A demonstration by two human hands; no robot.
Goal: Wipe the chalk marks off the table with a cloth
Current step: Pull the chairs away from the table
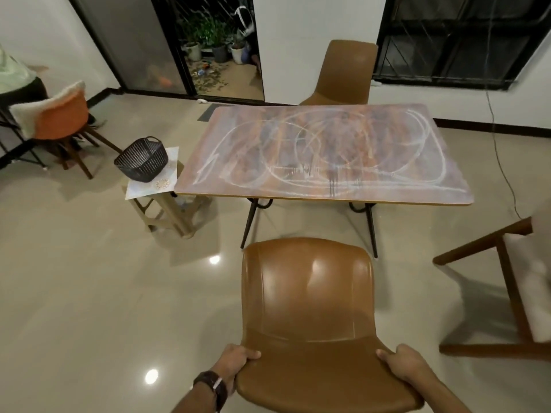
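A rectangular table [323, 150] stands ahead of me, its brownish top covered in looping white chalk marks [316, 162]. No cloth is in sight. Between me and the table stands a brown plastic chair [307, 299], its back toward the table. My left hand [235, 363] grips the left edge of its seat, and my right hand [401, 363] grips the right edge. A dark watch sits on my left wrist.
A dark woven basket [141, 159] rests on a small stool [162, 198] left of the table. A second brown chair [343, 73] stands behind the table. A wooden chair [507, 281] is at right, an orange chair [59, 120] far left. A cable [504, 162] runs across the floor at right.
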